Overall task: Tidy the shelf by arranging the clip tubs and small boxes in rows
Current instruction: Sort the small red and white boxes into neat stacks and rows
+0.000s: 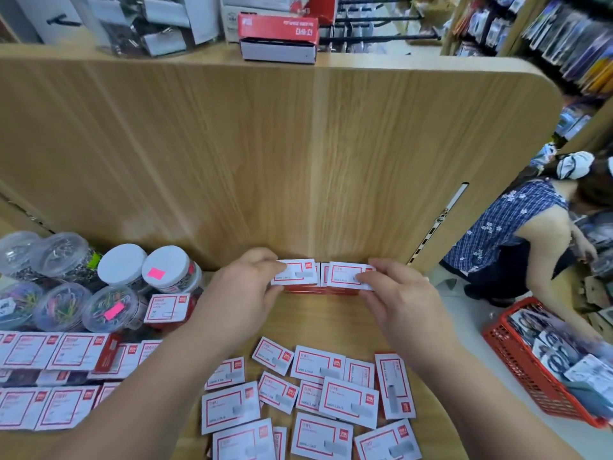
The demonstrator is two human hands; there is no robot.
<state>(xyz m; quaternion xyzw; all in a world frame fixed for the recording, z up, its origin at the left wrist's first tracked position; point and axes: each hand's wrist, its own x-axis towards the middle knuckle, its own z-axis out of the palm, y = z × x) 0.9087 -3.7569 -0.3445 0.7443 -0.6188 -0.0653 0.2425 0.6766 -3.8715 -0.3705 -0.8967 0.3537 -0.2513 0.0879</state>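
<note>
Loose small boxes point(348, 401) scattered on near shelf point(331, 320). Left hand point(245, 287) grips left stack point(295, 277); right hand point(398, 293) grips right stack point(345, 275). Stacks touch, against back panel point(298, 161). Clip tubs point(109, 293) at left.

Left box point(293, 277) and right box point(348, 276), small, white labels framed in red, lie flat side by side against the wooden back panel. Left hand point(245, 287) pinches one, right hand point(398, 293) the other. Loose boxes point(331, 386) lie scattered and askew at the front. Rowed boxes point(49, 353) lie flat at left. Clear round clip tubs point(109, 307) stand upright, clustered back left.
</note>
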